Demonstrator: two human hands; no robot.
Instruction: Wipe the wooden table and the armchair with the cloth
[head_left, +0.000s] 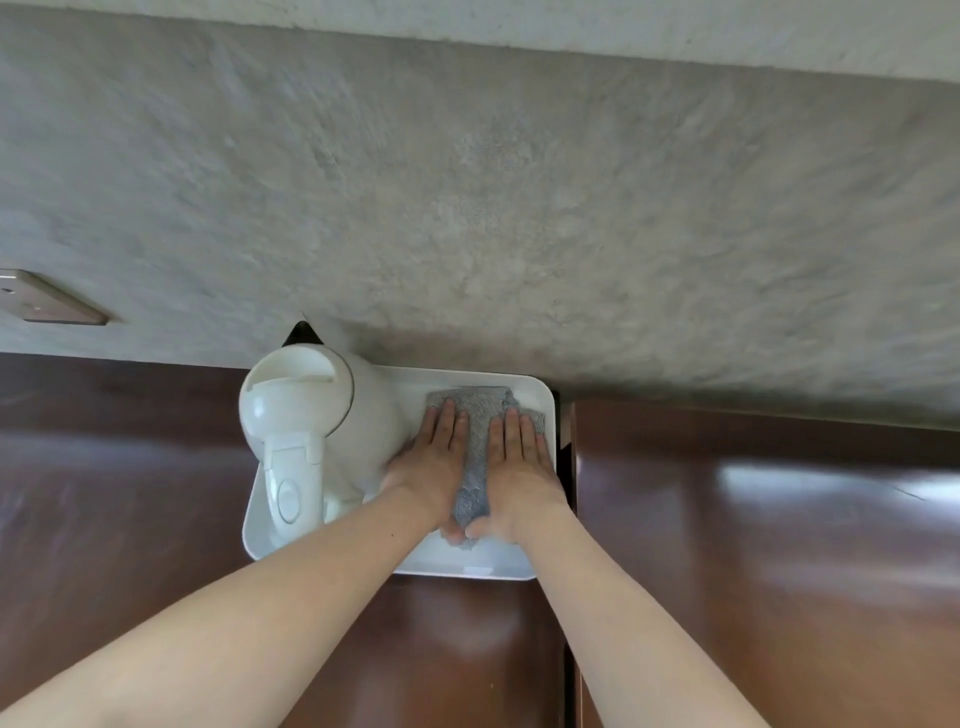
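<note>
Grey cloth (480, 441), seemingly lengthwise toward the wall (467, 208), lies under both flat hands.

Dark wooden table (156, 493), glossy; white tray (540, 395) directly on it, back edge by wall.

Two forearms in view, entering from the lower edge, both bare from the frame edge down to the wrists; no sleeve, cuff or glove showing. No watch, bracelet or ring seen on either side. Left hand (434, 462): bare, back of hand facing the camera, fingernails short and unpainted as far as the blur allows. Right hand (519, 467): likewise bare, nails short. One small dark mole or spot on the left forearm, not far above the wrist. Upper arms, shoulders and any clothing lie outside the frame.
</note>
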